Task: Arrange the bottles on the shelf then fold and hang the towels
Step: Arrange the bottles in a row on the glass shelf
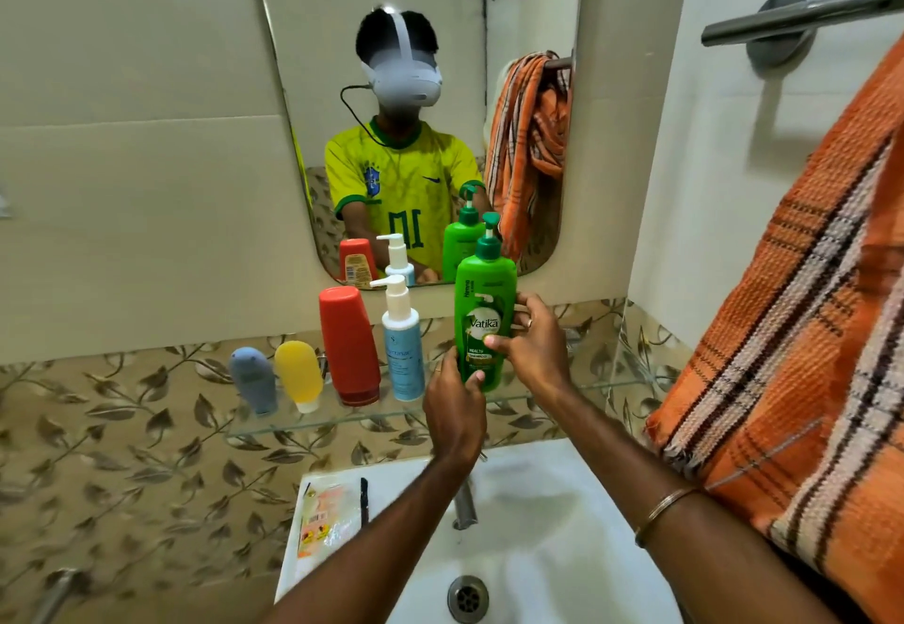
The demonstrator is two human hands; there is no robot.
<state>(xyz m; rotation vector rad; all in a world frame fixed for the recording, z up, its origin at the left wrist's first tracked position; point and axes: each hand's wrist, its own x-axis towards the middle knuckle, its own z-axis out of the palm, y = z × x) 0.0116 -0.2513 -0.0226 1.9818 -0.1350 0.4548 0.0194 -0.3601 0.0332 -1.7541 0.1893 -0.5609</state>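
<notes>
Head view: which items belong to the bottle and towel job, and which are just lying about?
Job: green pump bottle held by left hand and right hand; blue pump bottle; red bottle; yellow bottle; grey bottle; glass shelf; orange towel.
Lying about: plastic packet on the sink.

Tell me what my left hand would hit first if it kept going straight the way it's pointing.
The green pump bottle: your left hand already grips its base. Beyond it, probably the mirror, though depth is unclear.
</notes>
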